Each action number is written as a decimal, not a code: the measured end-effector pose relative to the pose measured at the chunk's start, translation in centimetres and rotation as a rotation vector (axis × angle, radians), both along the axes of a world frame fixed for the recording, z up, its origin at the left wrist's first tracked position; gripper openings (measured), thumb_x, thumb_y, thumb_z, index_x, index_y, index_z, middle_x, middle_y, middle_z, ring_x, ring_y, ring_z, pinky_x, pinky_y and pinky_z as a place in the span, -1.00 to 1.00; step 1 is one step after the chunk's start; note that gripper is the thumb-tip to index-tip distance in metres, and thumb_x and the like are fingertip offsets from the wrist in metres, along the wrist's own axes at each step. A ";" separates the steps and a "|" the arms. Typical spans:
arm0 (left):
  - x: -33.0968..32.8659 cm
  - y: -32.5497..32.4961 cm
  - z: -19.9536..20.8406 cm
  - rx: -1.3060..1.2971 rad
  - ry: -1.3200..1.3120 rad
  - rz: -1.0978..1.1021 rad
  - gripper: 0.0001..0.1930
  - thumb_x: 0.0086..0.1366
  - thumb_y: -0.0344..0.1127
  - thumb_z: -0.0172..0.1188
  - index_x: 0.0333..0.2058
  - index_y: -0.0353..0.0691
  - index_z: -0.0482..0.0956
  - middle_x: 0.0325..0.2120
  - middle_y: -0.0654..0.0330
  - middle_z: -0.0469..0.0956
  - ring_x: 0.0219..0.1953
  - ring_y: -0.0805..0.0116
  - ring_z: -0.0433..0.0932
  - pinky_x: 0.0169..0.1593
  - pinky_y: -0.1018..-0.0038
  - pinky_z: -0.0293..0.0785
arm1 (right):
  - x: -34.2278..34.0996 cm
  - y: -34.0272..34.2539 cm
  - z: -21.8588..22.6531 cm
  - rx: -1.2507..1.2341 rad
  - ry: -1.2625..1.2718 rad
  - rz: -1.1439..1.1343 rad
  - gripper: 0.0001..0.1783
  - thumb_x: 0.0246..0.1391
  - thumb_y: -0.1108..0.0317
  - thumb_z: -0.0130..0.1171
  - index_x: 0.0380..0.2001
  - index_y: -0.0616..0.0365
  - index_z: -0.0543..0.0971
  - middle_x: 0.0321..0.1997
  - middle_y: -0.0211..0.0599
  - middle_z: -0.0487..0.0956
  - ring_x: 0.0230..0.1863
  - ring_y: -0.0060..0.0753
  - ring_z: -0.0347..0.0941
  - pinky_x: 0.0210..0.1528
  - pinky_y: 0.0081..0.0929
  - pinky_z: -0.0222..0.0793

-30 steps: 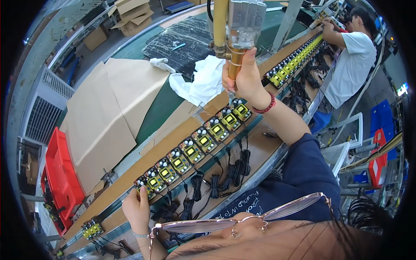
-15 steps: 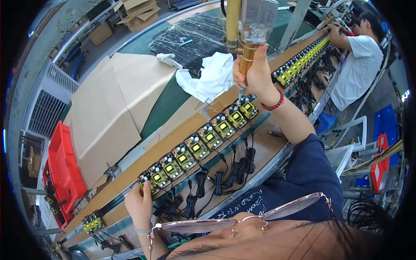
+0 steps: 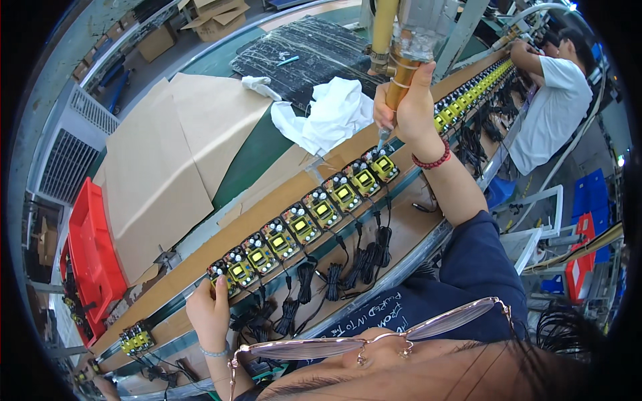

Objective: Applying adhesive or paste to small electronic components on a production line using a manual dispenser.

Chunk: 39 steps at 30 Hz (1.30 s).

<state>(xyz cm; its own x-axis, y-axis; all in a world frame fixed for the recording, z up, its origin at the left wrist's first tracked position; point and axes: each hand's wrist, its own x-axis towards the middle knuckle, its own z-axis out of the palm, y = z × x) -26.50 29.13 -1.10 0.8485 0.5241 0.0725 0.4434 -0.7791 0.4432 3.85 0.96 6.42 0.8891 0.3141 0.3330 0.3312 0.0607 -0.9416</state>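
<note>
My right hand (image 3: 409, 110) is closed round the amber barrel of a dispensing gun (image 3: 403, 77). The gun's thin tip points down just above the right end of a row of circuit boards (image 3: 302, 226), close to the last board; whether it touches cannot be told. Each board carries a yellow transformer and small capacitors, and black cables lead off the near side. At the row's left end my left hand (image 3: 206, 311) grips the endmost circuit board (image 3: 219, 270), thumb on top. Its other fingers are partly hidden.
Coiled black cables (image 3: 332, 281) hang along the near side. Beyond the boards lie a white cloth (image 3: 328, 123), cardboard sheets (image 3: 174, 160) and a dark slab (image 3: 294, 57). A red bin (image 3: 100, 247) stands left. Another board row (image 3: 468, 97) runs toward a co-worker (image 3: 555, 100) at far right.
My right hand and the dispensing gun have moved a little to the right. My left hand and the left end of the board row have shifted slightly left.
</note>
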 end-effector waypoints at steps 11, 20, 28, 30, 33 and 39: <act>-0.2 0.1 -0.2 0.013 0.008 -0.026 -0.54 0.26 -0.09 0.03 -0.68 -0.35 0.33 -0.80 -0.03 0.27 -0.72 0.05 0.24 -0.58 0.28 0.13 | -0.5 -0.7 -1.0 0.091 -0.055 0.123 -0.03 -0.05 -0.53 -0.69 -0.30 0.20 0.34 -0.83 -0.41 0.21 -0.83 -0.54 0.12 -0.68 -0.55 0.15; -1.3 1.3 -2.1 0.119 -0.096 -0.196 -0.62 0.31 -0.17 -0.08 -0.63 -0.30 0.32 -0.73 -0.04 0.33 -0.61 -0.05 0.35 -0.52 0.17 0.19 | -1.6 -0.1 2.5 0.043 -0.038 0.139 0.03 -0.12 -0.60 -0.71 -0.71 0.20 0.38 -0.87 -0.44 0.23 -0.81 -0.55 0.19 -0.68 -0.61 0.13; -1.8 1.6 -1.6 0.131 -0.159 -0.278 -0.66 0.20 -0.16 0.08 -0.63 -0.24 0.30 -0.74 0.06 0.30 -0.62 0.04 0.35 -0.51 0.21 0.21 | -4.6 4.2 1.0 0.170 -0.081 0.236 0.07 -0.11 -0.59 -0.67 -0.22 0.29 0.35 -0.88 -0.44 0.16 -0.89 -0.55 0.02 -0.78 -0.58 0.03; -1.8 1.6 -1.7 0.128 -0.184 -0.264 -0.66 0.18 -0.16 0.11 -0.64 -0.23 0.30 -0.75 0.08 0.30 -0.62 0.06 0.35 -0.51 0.22 0.21 | -4.5 4.5 0.0 0.144 -0.052 0.184 0.06 -0.11 -0.59 -0.65 -0.21 0.28 0.35 -0.88 -0.44 0.17 -0.89 -0.55 0.04 -0.77 -0.58 0.04; -1.8 1.6 -1.7 0.146 -0.207 -0.262 -0.67 0.17 -0.17 0.12 -0.64 -0.22 0.30 -0.75 0.10 0.31 -0.62 0.08 0.36 -0.50 0.23 0.23 | -4.5 4.7 -0.8 0.150 -0.052 0.185 -0.03 -0.05 -0.53 -0.62 -0.14 0.19 0.33 -0.88 -0.46 0.17 -0.89 -0.59 0.05 -0.80 -0.62 0.02; -1.8 1.6 -1.6 0.065 -0.159 -0.265 -0.66 0.19 -0.12 0.07 -0.62 -0.24 0.31 -0.69 0.06 0.33 -0.56 0.03 0.36 -0.46 0.18 0.21 | -3.6 4.5 -1.5 0.160 0.019 0.156 -0.07 -0.09 -0.58 -0.63 -0.37 0.10 0.36 -0.86 -0.40 0.17 -0.86 -0.51 0.04 -0.73 -0.53 0.03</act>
<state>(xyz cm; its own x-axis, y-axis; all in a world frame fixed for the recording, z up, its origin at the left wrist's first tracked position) -28.30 30.72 -2.71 0.9304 0.2759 0.2413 0.1501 -0.8874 0.4358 0.27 5.46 4.94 0.8403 0.3930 0.3735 0.2888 0.2587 -0.9218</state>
